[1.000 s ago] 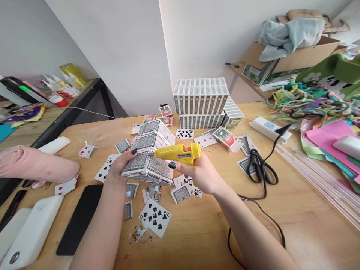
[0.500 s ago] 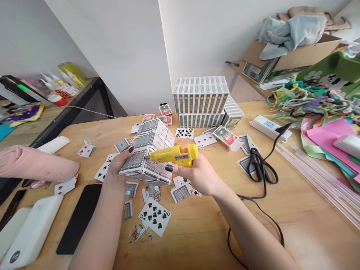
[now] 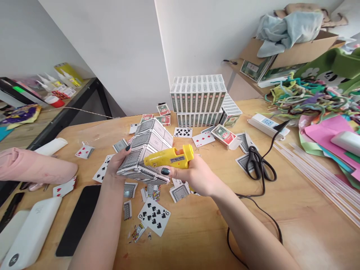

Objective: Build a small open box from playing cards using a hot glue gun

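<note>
A boxy model built from playing cards [image 3: 153, 140], patterned backs outward, is tilted above the table in front of me. My left hand [image 3: 117, 162] grips it by its left side, with the thumb on top. My right hand [image 3: 198, 174] is wrapped round a yellow hot glue gun [image 3: 168, 156]. Its nozzle points left at the model's near edge; whether the tip touches the cards I cannot tell. Below the model lie a nine of spades [image 3: 154, 216], cut card pieces [image 3: 137, 232] and face-down cards [image 3: 180, 193].
Stacked card boxes [image 3: 198, 95] stand at the back, with an opened card box [image 3: 225, 135] before them. At right lie black scissors [image 3: 260, 165], a power strip [image 3: 268, 125], a black cable [image 3: 264, 210] and glue sticks [image 3: 317, 180]. A phone [image 3: 80, 221] and power bank [image 3: 33, 232] lie left.
The glue gun has moved slightly left along the model's near edge with my right hand. My left hand still holds the model. The whole view has shifted a little.
</note>
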Available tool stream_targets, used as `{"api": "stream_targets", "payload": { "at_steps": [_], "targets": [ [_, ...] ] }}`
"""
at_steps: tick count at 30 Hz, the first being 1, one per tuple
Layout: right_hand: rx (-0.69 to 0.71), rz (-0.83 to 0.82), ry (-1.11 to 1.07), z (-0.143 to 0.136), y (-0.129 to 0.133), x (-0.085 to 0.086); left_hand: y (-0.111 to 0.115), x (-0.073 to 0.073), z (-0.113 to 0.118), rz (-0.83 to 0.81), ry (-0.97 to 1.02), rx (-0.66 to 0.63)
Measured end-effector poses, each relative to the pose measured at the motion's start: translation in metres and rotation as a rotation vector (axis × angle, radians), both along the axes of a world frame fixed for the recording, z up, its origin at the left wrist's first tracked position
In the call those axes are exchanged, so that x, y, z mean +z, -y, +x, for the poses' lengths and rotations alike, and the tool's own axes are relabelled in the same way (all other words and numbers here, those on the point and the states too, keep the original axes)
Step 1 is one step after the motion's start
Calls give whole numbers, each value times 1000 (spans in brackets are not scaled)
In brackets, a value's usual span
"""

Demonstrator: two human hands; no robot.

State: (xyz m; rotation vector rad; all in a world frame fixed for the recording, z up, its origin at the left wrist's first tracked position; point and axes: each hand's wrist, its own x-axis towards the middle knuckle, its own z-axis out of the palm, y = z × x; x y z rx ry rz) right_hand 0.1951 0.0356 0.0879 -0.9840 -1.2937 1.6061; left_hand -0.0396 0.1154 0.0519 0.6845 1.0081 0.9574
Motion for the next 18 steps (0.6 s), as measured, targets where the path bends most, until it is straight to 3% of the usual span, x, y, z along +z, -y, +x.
{"api": "stream_targets", "payload": {
  "at_steps": [5,11,18],
  "targets": [
    [40,-6,14,2,0,1,0,-1,-1,-22,24,8],
    [61,96,132,10,2,2,-1,-2,0,19,82,-10],
    [63,112,-190,-4,-5,-14,-7,-12,-7,51,127,-48]
  ]
}}
